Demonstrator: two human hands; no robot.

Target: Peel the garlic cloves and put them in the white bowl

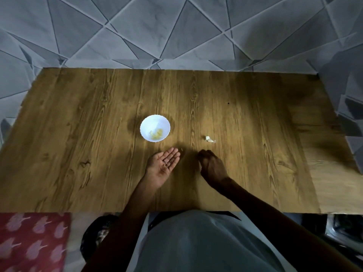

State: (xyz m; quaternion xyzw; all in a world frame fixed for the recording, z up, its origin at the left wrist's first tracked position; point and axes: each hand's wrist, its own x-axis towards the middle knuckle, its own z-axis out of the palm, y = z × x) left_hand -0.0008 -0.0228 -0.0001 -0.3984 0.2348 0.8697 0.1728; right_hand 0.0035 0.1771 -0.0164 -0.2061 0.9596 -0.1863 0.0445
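A: Checking hands first. The left hand (164,163) lies palm up over the table (78,124), grip fully open, fingers straight and together, pointing toward the white bowl (146,124).

B: Holding anything?

A: Nothing pinched. A few small bits (167,164) sit loose in the palm, too small to tell whether skin or garlic.

B: And the right hand (211,165)?

A: Knuckles up, fingers curled under toward the table. Its grip faces away from the camera, so I cannot tell if anything is in it.

B: Where's the garlic?

A: Yellowish peeled cloves (157,133) sit in the bowl's near side, just beyond the left fingertips, apart from them. One whitish garlic piece (210,139) lies on the table beyond the right hand, near it but not touching. Clove or loose skin, cannot tell.

B: Anything else?

A: One red patterned cloth (33,242) below the table's near edge at left, and grey tiles (176,26) beyond the far edge.
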